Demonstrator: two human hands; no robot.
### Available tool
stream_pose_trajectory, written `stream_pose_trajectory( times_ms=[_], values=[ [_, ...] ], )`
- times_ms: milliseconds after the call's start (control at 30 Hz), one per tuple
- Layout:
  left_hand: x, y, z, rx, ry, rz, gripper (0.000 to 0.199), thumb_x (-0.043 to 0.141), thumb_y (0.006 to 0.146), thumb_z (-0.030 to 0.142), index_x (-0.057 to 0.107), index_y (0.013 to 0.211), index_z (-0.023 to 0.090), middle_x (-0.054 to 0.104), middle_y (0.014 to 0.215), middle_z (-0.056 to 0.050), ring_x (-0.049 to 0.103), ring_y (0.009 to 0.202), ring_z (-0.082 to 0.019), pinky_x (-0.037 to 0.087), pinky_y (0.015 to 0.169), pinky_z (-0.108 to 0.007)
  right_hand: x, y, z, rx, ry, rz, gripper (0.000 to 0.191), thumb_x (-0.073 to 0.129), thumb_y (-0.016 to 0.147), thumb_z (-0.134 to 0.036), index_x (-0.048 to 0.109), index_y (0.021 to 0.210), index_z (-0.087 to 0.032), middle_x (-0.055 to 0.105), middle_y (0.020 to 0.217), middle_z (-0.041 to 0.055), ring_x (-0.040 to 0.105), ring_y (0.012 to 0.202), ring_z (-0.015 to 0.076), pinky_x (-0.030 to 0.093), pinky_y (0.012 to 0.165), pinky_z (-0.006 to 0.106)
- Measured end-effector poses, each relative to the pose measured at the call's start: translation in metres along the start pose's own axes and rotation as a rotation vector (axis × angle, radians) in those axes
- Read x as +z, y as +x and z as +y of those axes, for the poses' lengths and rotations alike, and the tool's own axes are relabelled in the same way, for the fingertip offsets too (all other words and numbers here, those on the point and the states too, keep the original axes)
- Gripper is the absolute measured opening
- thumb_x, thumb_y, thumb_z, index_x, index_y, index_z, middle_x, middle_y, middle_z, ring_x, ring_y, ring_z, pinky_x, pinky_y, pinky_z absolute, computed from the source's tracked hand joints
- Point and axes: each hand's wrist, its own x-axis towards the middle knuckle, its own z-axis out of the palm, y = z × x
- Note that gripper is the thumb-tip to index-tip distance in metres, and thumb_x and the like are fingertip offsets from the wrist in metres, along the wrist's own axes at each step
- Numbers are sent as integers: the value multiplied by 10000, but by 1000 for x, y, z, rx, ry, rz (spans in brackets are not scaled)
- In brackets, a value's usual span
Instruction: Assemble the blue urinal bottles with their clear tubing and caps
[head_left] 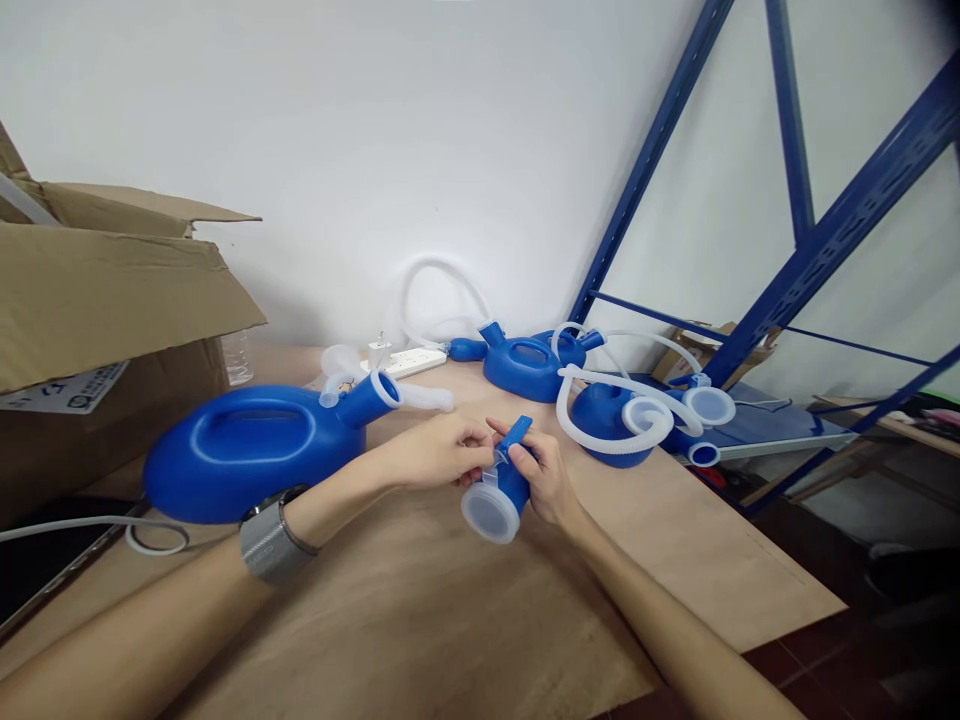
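My right hand (pixel 549 480) grips a blue plastic urinal funnel (pixel 513 482), with a blue tab (pixel 517 430) rising past the thumb. A translucent white cap (pixel 490 513) covers the wide end facing me. My left hand (pixel 444 450), with a grey band on the wrist, pinches at the cap's clear strap side of the funnel. Whatever is between the left fingertips is hidden. Left of my hands lies a large blue urinal bottle (pixel 225 500), its open neck tilted up and right, partly behind my left forearm.
More blue urinal bottles (pixel 517 372) with white corrugated hoses (pixel 615 445) stand toward the back and right. A white power strip (pixel 409 362) lies by the wall. An open cardboard box (pixel 112 280) is at the left, a blue metal rack (pixel 825 230) at the right.
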Motion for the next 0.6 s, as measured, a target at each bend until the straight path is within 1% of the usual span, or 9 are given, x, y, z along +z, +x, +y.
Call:
stream_pose_trajectory(
  times_ms=[67,167,267,333,467,600],
  values=[
    [0,-1,1,32,49,5,187,541,815,326,594,691,196,603,652,8,578,637,-148,476,622,-266,-1,-1,3,-27,-32,-5,623,549,883,-770,790,908,-196,789,1176,149,695,1197,410,538,1003,509],
    [0,-2,2,70,99,23,221,524,845,329,591,678,199,604,651,13,579,641,-144,461,617,-255,-3,-2,10,-78,-106,-19,690,559,858,-790,792,1085,-181,773,1215,162,733,1081,392,556,965,521],
    [0,-3,4,107,133,29,235,514,859,317,591,672,198,602,649,16,572,641,-139,444,608,-246,-5,-3,13,-123,-192,-22,711,603,847,-762,756,1227,-181,759,1251,163,735,1061,382,567,944,515],
    [0,-3,6,121,145,35,233,514,864,303,594,675,194,611,659,14,576,648,-139,440,610,-245,-6,-3,13,-143,-221,-24,674,560,889,-742,761,1217,-188,764,1242,155,731,1086,379,565,951,507],
    [0,-4,9,145,188,29,227,516,864,260,592,663,185,628,681,13,576,661,-135,432,632,-247,-6,-3,11,-192,-270,-24,636,408,989,-694,785,1106,-197,785,1191,134,736,1088,350,568,946,484],
    [1,-4,9,153,196,42,238,514,877,251,571,656,182,602,655,28,540,630,-120,399,626,-250,-6,-4,12,-305,-351,-23,567,381,1040,-585,774,1109,-182,785,1179,144,749,1032,323,586,893,463]
  ],
)
